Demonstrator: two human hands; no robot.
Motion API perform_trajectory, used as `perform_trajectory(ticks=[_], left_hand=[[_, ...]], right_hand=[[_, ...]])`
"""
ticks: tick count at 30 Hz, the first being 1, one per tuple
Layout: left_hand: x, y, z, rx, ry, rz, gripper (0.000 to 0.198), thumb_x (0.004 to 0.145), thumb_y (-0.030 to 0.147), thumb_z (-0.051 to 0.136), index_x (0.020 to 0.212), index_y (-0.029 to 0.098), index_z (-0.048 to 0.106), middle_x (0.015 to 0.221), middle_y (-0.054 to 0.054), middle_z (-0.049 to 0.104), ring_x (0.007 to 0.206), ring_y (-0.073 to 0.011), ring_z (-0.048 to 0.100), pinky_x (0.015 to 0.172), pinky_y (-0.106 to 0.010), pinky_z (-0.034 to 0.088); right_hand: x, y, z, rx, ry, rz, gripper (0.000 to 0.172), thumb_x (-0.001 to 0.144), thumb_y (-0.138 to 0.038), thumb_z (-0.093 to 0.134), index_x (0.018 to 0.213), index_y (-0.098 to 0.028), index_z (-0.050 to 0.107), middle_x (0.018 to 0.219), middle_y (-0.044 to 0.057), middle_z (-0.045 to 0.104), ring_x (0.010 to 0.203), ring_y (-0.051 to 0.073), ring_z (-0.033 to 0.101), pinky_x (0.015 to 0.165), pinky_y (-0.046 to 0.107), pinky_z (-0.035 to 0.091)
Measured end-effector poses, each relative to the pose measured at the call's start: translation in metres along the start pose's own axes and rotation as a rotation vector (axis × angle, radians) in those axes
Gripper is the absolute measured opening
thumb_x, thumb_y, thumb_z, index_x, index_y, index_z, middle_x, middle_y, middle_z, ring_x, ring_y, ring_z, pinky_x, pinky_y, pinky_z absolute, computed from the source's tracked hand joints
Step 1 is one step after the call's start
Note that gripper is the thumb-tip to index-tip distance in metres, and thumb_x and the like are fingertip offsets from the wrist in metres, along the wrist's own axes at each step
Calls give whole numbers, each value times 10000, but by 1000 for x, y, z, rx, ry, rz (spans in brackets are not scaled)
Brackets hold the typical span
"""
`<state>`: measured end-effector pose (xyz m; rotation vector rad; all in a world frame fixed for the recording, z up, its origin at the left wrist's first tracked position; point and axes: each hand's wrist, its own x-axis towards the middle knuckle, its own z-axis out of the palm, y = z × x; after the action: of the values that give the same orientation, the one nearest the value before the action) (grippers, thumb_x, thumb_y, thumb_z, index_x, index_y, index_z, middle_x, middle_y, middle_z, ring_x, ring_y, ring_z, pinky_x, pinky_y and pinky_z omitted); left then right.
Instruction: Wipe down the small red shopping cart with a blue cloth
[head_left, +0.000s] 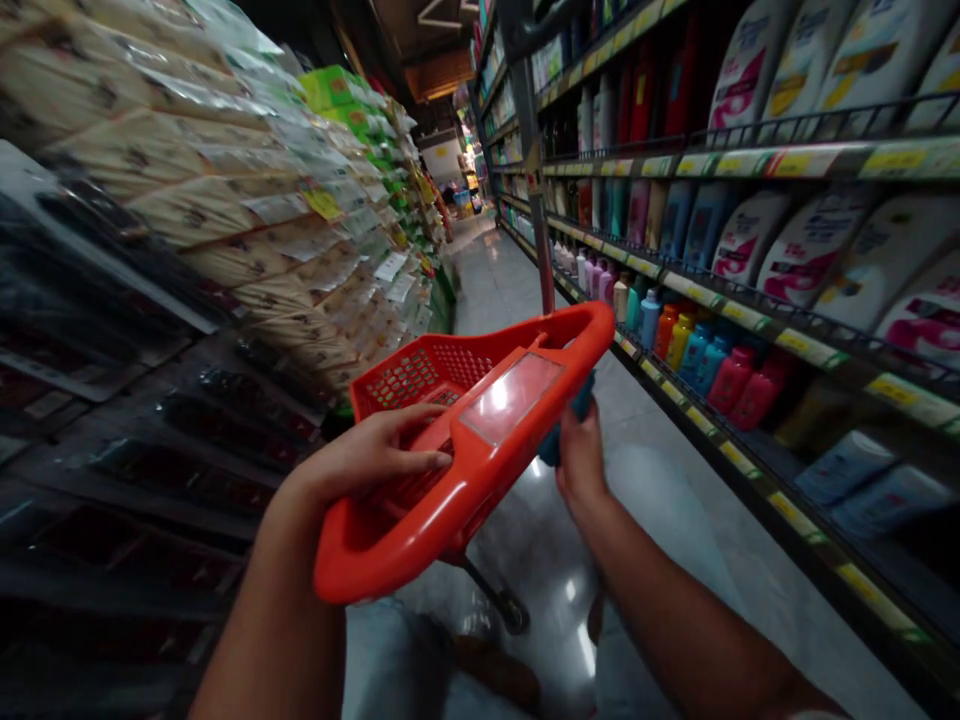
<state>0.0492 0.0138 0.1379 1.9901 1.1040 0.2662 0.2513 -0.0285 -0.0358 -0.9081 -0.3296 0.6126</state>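
A red shopping cart handle (420, 530) with a clear panel (510, 397) stretches across the middle of the view, and the red mesh basket (412, 375) lies beyond it. My left hand (375, 455) rests on the handle's left part, fingers laid over it. My right hand (579, 460) is under the handle's right end, closed around a teal object (583, 398) that is mostly hidden.
A supermarket aisle runs ahead with a shiny grey floor (487, 285). On the right stand shelves (750, 310) of shampoo bottles and refill pouches. Stacked tissue packs (247, 200) fill the left side. A cart wheel (514, 612) shows below.
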Motion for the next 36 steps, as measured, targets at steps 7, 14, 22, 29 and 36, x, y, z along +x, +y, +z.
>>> perform_trajectory(ticks=[7,14,22,29,36], left_hand=[[-31,-35,19,-309,850,289,589,879,686,486,636,196,704,695,-67,721,730,-214,670,760,-350,551],[-44,-50,52,-378,914,339,686,969,617,295,458,228,537,477,-31,537,525,-168,518,599,-332,440],[-30,-32,88,-321,1027,253,691,1000,616,246,510,221,533,499,-10,545,497,-148,499,546,-308,377],[-16,-16,114,-38,1042,292,682,1023,596,115,584,239,497,578,-15,552,605,-168,536,623,-312,392],[4,3,136,134,962,359,607,1036,572,114,704,245,503,716,-42,602,711,-187,569,709,-328,425]], right_hand=[[-6,-116,-22,-549,-25,-601,576,819,-299,631,1387,-265,540,1322,92,587,1228,277,583,1108,528,440],[-7,-130,-12,-759,-337,-823,585,764,-95,538,1306,-297,623,1276,86,603,1234,286,580,1106,524,450],[-21,-156,-20,-890,-521,-860,667,705,-49,510,1305,-310,643,1289,48,621,1221,282,562,1081,505,464],[-81,-171,-37,-945,-616,-976,656,751,-21,515,1318,-330,630,1282,65,611,1113,290,571,959,516,520],[-73,-175,-33,-1133,-452,-1075,673,710,-8,534,1290,-327,657,1263,89,626,1113,353,510,982,630,476]])
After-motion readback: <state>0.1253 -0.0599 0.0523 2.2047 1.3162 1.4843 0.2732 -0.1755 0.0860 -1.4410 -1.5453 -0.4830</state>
